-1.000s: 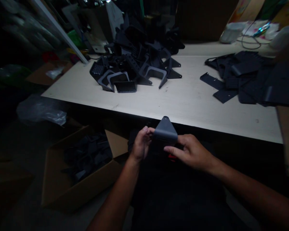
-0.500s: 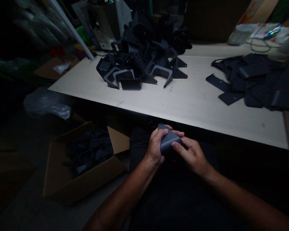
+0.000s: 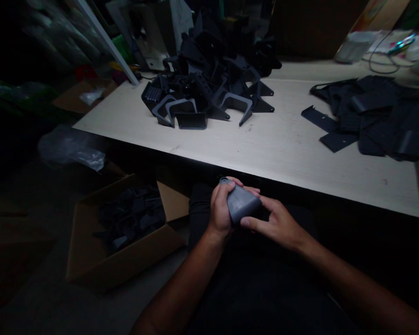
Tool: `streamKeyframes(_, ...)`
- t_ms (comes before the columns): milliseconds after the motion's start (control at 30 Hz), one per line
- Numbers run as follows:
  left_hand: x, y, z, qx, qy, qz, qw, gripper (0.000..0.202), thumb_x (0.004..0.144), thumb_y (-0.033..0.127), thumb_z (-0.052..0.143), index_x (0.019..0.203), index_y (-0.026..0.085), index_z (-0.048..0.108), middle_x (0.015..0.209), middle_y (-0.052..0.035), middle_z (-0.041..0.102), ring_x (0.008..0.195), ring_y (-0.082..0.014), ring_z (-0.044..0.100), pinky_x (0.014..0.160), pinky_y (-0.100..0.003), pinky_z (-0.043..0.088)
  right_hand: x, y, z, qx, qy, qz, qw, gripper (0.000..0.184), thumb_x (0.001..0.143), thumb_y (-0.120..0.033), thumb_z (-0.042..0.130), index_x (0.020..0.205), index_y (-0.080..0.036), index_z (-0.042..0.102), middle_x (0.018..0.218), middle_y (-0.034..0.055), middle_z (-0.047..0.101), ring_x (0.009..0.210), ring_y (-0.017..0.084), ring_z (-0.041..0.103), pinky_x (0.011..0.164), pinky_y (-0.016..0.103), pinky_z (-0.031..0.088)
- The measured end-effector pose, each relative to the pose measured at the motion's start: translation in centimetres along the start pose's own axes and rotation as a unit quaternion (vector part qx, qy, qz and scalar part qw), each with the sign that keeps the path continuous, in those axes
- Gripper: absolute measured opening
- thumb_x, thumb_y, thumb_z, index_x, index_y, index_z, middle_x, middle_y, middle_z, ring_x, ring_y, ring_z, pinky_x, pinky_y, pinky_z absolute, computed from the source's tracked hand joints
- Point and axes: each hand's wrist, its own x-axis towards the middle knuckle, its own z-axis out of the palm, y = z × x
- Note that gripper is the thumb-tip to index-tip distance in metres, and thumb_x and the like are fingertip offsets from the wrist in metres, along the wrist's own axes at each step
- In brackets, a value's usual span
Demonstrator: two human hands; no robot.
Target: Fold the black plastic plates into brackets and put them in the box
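My left hand [image 3: 221,205] is shut around a dark grey moulded plastic part [image 3: 239,204], with the fingers wrapped over its top near a small round tab with a hole. My right hand [image 3: 275,222] rests against the part's lower right side, with the fingers spread and the thumb reaching under it. The part's underside is hidden in shadow. Both hands are held over my dark-clothed lap, just below the table's front edge.
A pale table [image 3: 265,153] holds a heap of black plastic brackets [image 3: 202,95] and, at right, flat black pieces [image 3: 366,116]. An open cardboard box [image 3: 122,235] of black parts sits on the floor at left. A plastic bag [image 3: 71,153] lies behind it.
The grey part has turned from upright to tilted and lies lower, now gripped closer in my left hand. My right hand has shifted along its lower side.
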Motion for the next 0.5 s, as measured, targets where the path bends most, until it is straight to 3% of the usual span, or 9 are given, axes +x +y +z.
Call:
streamKeyframes(200, 1.4, 1.1, -1.0, -0.130, 0.103, -0.107, 0.980, 0.016, 0.087, 0.033, 0.057, 0.085, 0.019, 0.065, 0.073, -0.0069, 0.077, 0.078, -0.0238, 0.076, 0.086, -0.038, 0.058, -0.1, 0.3, -1.5, 0.018, -0.022, 0.059, 0.998, 0.032, 0.099, -0.049, 0.067, 0.116, -0.024, 0.078, 0.111, 0.0044, 0.077, 0.105, 0.025, 0.071, 0.093, 0.034, 0.055)
streamKeyframes(333, 2.3, -0.7, -2.7, -0.116, 0.123, -0.196, 0.966, 0.028, 0.085, 0.043, 0.060, 0.077, 0.017, 0.066, 0.069, -0.0076, 0.073, 0.066, -0.0219, 0.071, 0.074, -0.035, 0.058, 0.0, 0.2, -2.2, 0.044, -0.007, 0.086, 0.995, 0.035, 0.097, -0.053, 0.068, 0.103, -0.021, 0.081, 0.095, 0.0046, 0.077, 0.087, 0.022, 0.070, 0.077, 0.030, 0.054)
streamKeyframes(400, 2.5, -2.2, -3.9, -0.082, 0.145, -0.175, 0.970, 0.030, 0.080, 0.047, 0.067, 0.073, 0.018, 0.064, 0.063, -0.0028, 0.067, 0.057, -0.0176, 0.064, 0.064, -0.031, 0.054, 0.1, 0.0, -2.7, 0.047, -0.001, 0.107, 0.993, 0.040, 0.097, -0.056, 0.066, 0.096, -0.019, 0.081, 0.085, 0.0041, 0.074, 0.075, 0.018, 0.065, 0.068, 0.028, 0.050)
streamKeyframes(500, 2.4, -3.4, -5.7, -0.008, 0.185, -0.084, 0.979, 0.028, 0.074, 0.044, 0.077, 0.076, 0.018, 0.065, 0.065, 0.0017, 0.065, 0.057, -0.0128, 0.060, 0.058, -0.023, 0.047, 0.2, -0.4, -3.7, 0.041, 0.003, 0.129, 0.991, 0.047, 0.096, -0.061, 0.066, 0.086, -0.017, 0.077, 0.071, 0.0019, 0.066, 0.062, 0.014, 0.056, 0.056, 0.025, 0.041)
